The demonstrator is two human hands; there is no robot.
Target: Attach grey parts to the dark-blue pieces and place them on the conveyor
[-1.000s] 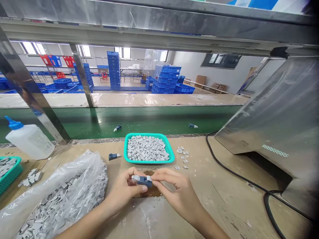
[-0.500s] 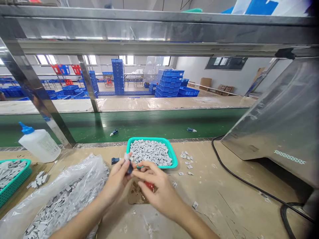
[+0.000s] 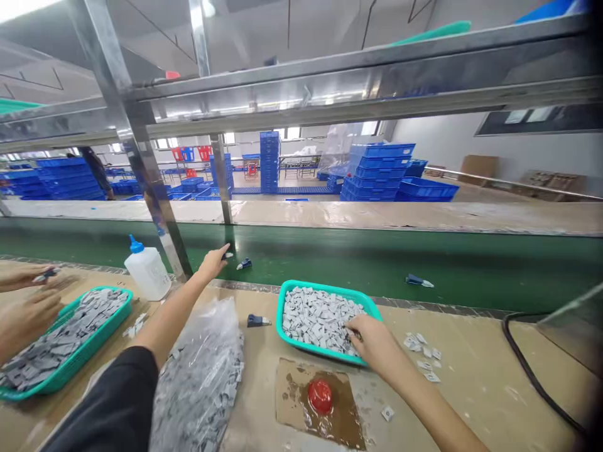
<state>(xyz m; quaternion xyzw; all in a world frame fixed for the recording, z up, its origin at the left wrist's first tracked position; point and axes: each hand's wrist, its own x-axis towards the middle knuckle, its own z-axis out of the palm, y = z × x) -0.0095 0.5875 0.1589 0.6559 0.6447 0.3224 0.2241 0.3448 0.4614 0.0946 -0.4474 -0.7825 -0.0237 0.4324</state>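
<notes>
My left hand (image 3: 214, 262) reaches out over the green conveyor belt (image 3: 330, 251), its fingertips beside a small blue-and-white part (image 3: 227, 255). A second such part (image 3: 244, 264) lies just to its right on the belt. My right hand (image 3: 370, 339) rests at the right side of a teal plastic tray (image 3: 311, 347), fingers among the small grey pieces (image 3: 320, 320) heaped inside. Whether those fingers pinch a piece is hidden. A blue-and-white part (image 3: 258, 321) lies on the bench between my hands.
A clear bag of grey pieces (image 3: 198, 383) and a white glue bottle (image 3: 147, 270) stand at left. A co-worker's hands (image 3: 26, 301) work beside a second teal tray (image 3: 70, 364). A red dome (image 3: 320, 397) sits on stained cardboard. Loose white pieces (image 3: 419, 355) lie right of the tray.
The blue-and-white part held in both hands is no longer there. My left hand has stretched out to the belt, my right hand has moved to the tray, and the view has swung left.
</notes>
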